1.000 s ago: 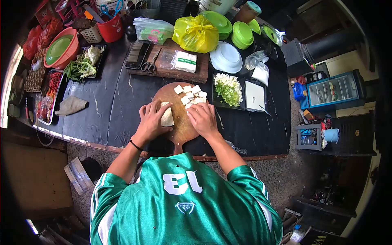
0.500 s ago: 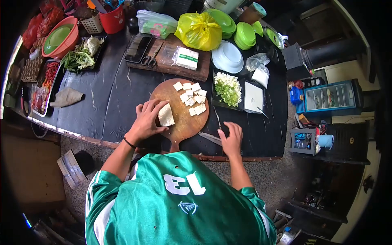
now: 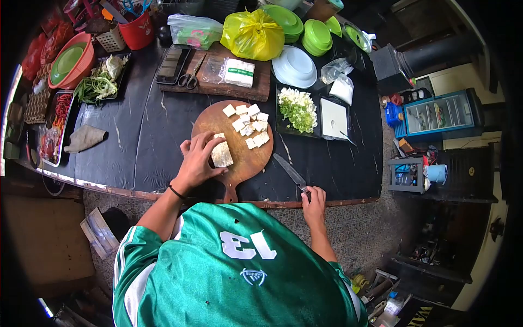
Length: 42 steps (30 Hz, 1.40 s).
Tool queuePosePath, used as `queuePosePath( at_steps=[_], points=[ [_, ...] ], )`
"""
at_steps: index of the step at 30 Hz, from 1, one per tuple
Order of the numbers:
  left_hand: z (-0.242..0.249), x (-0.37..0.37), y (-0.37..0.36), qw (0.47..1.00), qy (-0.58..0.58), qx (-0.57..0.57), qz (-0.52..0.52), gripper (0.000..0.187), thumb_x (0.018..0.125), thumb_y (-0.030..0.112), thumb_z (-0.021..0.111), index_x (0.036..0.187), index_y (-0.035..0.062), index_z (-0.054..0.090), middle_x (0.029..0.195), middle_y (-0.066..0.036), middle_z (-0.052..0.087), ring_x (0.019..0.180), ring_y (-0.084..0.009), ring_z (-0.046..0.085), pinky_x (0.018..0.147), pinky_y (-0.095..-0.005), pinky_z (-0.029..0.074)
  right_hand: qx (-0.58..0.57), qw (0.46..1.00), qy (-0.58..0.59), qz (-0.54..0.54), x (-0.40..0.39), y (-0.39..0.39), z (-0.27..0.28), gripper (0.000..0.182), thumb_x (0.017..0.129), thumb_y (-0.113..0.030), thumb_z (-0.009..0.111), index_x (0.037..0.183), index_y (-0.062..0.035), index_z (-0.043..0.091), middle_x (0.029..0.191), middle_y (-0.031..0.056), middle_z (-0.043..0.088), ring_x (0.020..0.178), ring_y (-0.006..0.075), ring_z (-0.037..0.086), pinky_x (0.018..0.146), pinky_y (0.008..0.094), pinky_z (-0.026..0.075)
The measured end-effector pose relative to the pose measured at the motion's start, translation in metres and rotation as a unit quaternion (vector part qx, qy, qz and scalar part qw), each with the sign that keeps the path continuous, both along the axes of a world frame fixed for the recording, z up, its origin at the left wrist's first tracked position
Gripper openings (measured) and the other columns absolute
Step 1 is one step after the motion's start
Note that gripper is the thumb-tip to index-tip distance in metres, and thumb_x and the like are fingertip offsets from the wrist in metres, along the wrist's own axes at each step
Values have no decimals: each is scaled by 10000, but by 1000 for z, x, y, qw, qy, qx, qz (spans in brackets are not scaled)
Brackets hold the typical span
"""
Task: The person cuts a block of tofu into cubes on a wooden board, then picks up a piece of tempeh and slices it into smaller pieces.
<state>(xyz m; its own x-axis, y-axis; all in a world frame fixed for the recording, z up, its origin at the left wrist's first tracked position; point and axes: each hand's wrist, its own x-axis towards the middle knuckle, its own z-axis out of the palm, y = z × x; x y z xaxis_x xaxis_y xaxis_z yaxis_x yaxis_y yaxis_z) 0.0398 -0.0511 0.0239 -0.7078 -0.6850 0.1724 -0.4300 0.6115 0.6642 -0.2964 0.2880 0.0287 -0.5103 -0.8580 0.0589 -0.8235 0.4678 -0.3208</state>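
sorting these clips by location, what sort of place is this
Most likely a kitchen: there's a round wooden chopping board, a pile of chopped greens and what looks like a fridge off to the right.

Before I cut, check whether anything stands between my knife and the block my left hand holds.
Nothing visible stands between the knife at your right hand and the block. The cut cubes on the cutting board lie beyond the direct line; your left hand grips the block from its other side.
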Motion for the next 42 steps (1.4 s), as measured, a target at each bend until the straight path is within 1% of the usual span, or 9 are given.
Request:
queuePosePath(
  at_steps=[7, 20, 23, 26, 30, 33, 38, 40, 42],
  points=[
    [-11, 4, 4, 998, 52, -23, 5, 901, 781, 507, 1003, 1540, 202, 625, 1658, -143, 522, 1583, -354, 471, 1270, -561, 292, -5, 1000, 7, 9, 26, 8, 9, 339, 1065, -109, 743, 1364, 18, 647, 1345, 211, 644, 1263, 435, 632, 1074, 537, 532],
    [-10, 12, -2, 994, 93, -39, -43, 673, 835, 319, 979, 1426, 113, 731, 1688, -160, 558, 1615, -405, 475, 1341, -571, 380, -62, 982, -129, -125, 74, -1, 33, 410, 1149, -161, 659, 1507, 7, 553, 1291, 274, 715, 1141, 435, 751, 986, 509, 604],
    [-10, 14, 1, 994, 86, -49, -47, 661, 841, 302, 971, 1430, 111, 739, 1668, -139, 592, 1614, -393, 485, 1345, -566, 381, -92, 975, -170, -109, 83, -25, 29, 392, 1165, -155, 639, 1507, 7, 538, 1157, 225, 748, 1000, 343, 764, 915, 449, 608],
    [-11, 12, -2, 993, 92, -67, -45, 651, 851, 278, 964, 1437, 107, 740, 1655, -137, 610, 1622, -392, 481, 1344, -560, 381, -129, 953, -267, -61, 98, -60, 34, 355, 1170, -139, 627, 1482, 0, 532, 1007, 120, 702, 857, 171, 667, 795, 355, 556],
    [-9, 13, 1, 992, 86, -76, -47, 634, 856, 283, 955, 1426, 108, 743, 1636, -127, 627, 1611, -361, 498, 1324, -548, 409, -121, 909, -398, -10, 113, -95, 31, 501, 1184, -175, 586, 1648, -22, 476, 860, 52, 693, 800, 132, 675, 770, 341, 567],
    [-12, 12, -1, 993, 80, -76, -49, 628, 857, 286, 955, 1420, 106, 742, 1619, -125, 639, 1601, -355, 512, 1304, -539, 433, -57, 920, -387, 25, 133, -127, 57, 615, 1186, -159, 550, 1784, -134, 412, 787, 19, 648, 649, 74, 575, 629, 287, 494],
    [-14, 10, -3, 988, 100, -107, -43, 619, 858, 301, 957, 1404, 102, 744, 1576, -119, 666, 1546, -357, 573, 1259, -528, 490, -47, 922, -372, 96, 151, -147, 47, 626, 1202, -222, 528, 1809, -167, 382, 750, 30, 600, 647, 121, 621, 646, 331, 543],
    [-15, 8, -2, 987, 105, -111, -43, 615, 858, 306, 957, 1398, 101, 745, 1563, -118, 674, 1526, -356, 594, 1245, -525, 508, -18, 918, -385, 89, 157, -151, 49, 603, 1211, -202, 517, 1802, -180, 398, 826, 113, 648, 671, 209, 658, 701, 376, 576],
    [-17, 9, -1, 985, 113, -124, -42, 621, 830, 269, 976, 1383, 91, 756, 1551, -127, 679, 1522, -372, 595, 1246, -528, 507, -15, 919, -382, 102, 159, -153, 47, 606, 1212, -186, 521, 1805, -181, 391, 828, 113, 647, 678, 209, 656, 704, 375, 575]
  ],
)
